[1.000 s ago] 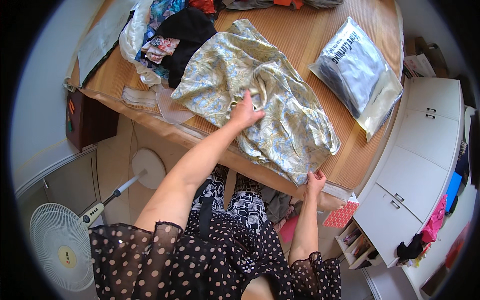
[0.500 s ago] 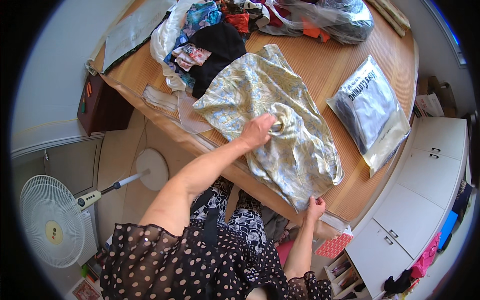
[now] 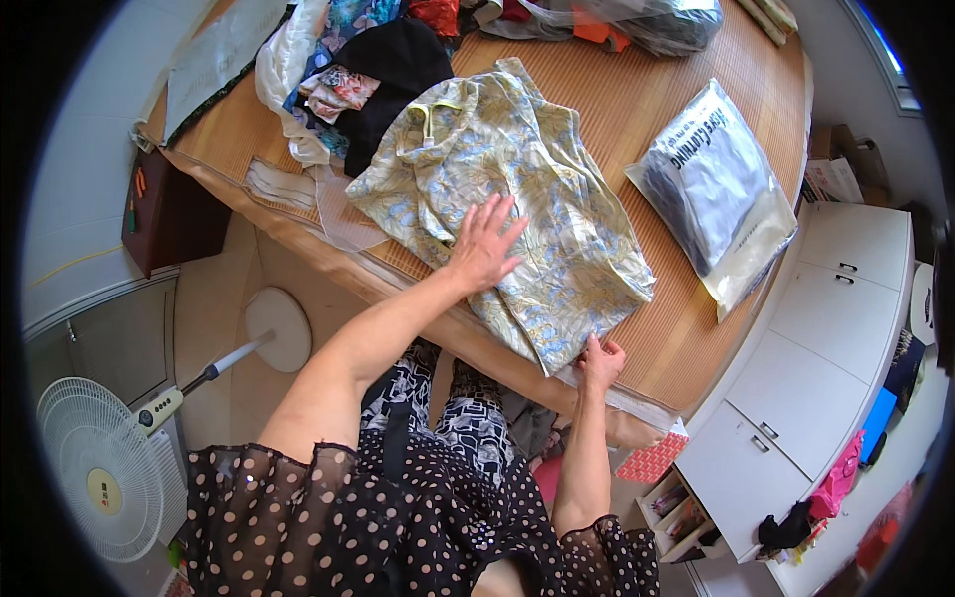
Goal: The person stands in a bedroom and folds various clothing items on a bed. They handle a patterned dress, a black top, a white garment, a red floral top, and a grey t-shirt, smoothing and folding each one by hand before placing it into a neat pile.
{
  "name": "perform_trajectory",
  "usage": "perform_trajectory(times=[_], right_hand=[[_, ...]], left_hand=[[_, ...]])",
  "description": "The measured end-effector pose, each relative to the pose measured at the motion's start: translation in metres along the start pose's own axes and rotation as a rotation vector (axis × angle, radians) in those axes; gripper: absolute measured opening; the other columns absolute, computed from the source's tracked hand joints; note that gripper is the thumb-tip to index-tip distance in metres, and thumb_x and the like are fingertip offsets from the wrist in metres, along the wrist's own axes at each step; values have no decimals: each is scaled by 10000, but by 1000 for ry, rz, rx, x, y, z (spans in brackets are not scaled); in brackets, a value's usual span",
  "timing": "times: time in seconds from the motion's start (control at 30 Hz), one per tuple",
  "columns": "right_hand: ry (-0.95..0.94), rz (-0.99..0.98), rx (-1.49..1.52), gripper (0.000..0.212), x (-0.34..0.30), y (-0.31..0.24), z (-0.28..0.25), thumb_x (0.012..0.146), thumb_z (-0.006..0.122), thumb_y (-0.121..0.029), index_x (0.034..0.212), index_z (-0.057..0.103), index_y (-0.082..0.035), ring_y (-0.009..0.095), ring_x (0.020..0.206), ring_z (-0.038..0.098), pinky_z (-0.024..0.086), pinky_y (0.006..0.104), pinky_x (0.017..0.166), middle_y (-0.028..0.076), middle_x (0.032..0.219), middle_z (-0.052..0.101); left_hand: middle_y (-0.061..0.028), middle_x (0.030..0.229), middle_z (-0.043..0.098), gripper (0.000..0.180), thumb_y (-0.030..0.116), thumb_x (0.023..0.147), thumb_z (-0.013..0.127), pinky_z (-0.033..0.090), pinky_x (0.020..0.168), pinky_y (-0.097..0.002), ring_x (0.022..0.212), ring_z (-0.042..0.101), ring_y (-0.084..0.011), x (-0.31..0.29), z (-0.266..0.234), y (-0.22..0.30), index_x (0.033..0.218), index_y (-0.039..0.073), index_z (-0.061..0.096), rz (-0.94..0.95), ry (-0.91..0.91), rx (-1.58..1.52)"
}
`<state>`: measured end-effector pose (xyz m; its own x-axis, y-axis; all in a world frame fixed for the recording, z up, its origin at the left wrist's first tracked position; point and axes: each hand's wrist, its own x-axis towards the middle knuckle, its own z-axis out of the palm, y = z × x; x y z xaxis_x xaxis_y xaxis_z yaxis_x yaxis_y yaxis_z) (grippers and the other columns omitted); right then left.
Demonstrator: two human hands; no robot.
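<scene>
A pale yellow and blue floral garment, looking like a top with a yellow-edged opening at its far left end, is spread over the mat-covered bed. My left hand lies flat on its near left part, fingers spread and holding nothing. At the near right corner of the hem my right hand pinches the cloth between thumb and fingers. Soft creases run across the fabric. To the right of the garment rests a clear packet with folded grey-blue clothing inside.
A heap of clothes, with a black piece nearest, sits at the far left against the garment. Beyond are plastic bags. A standing fan is on the floor at left; white cabinets line the right side.
My left hand has let go of the bunched cloth and now lies flat on it. The garment is smoother, its far left opening showing. My right hand still pinches the hem.
</scene>
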<state>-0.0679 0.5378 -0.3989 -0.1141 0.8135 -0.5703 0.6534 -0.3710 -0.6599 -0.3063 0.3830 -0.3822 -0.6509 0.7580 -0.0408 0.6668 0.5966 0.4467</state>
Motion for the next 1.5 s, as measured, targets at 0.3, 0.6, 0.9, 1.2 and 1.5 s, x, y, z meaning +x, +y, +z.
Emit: perform_trajectory(times=[0.3, 0.6, 0.9, 1.2, 1.5], right_hand=[[-43, -22, 142, 289, 8, -4, 22, 683, 644, -60, 924, 514, 32, 163, 699, 550, 449, 284, 634, 92, 829, 575], [-379, 278, 727, 426, -54, 28, -76, 731, 524, 62, 1142, 424, 8, 240, 980, 528, 433, 370, 856, 110, 1083, 529], [-605, -165, 456, 353, -75, -119, -49, 712, 575, -15, 1046, 461, 2, 163, 811, 557, 461, 294, 754, 60, 928, 553], [-527, -652, 126, 426, -17, -153, 51, 759, 606, -71, 1153, 470, 19, 195, 1013, 505, 422, 289, 849, 128, 1107, 516], [-73, -216, 202, 625, 41, -49, 23, 722, 692, -177, 1226, 369, 5, 106, 826, 497, 414, 210, 598, 101, 1061, 505]], left_hand=[[-127, 1391, 186, 801, 446, 651, 674, 144, 1028, -493, 1285, 159, -313, -25, 21, 36, 1305, 168, 305, 324, -108, -158], [-93, 1308, 361, 609, 108, 654, 567, 297, 952, -402, 1207, 338, -248, -109, 67, 89, 1239, 193, 421, 480, -197, -250], [-90, 1096, 571, 311, 72, 803, 534, 385, 910, -267, 1029, 521, -183, -130, 12, 108, 1113, 63, 550, -148, -340, -1160], [-78, 1074, 527, 334, 213, 890, 448, 389, 853, -278, 956, 491, -144, -120, 24, 17, 1150, 3, 430, -1061, 233, -1336], [-147, 1143, 464, 629, 137, 743, 642, 387, 877, -312, 1035, 471, -203, -151, 53, 28, 1244, -25, 298, -1103, 388, -1134]])
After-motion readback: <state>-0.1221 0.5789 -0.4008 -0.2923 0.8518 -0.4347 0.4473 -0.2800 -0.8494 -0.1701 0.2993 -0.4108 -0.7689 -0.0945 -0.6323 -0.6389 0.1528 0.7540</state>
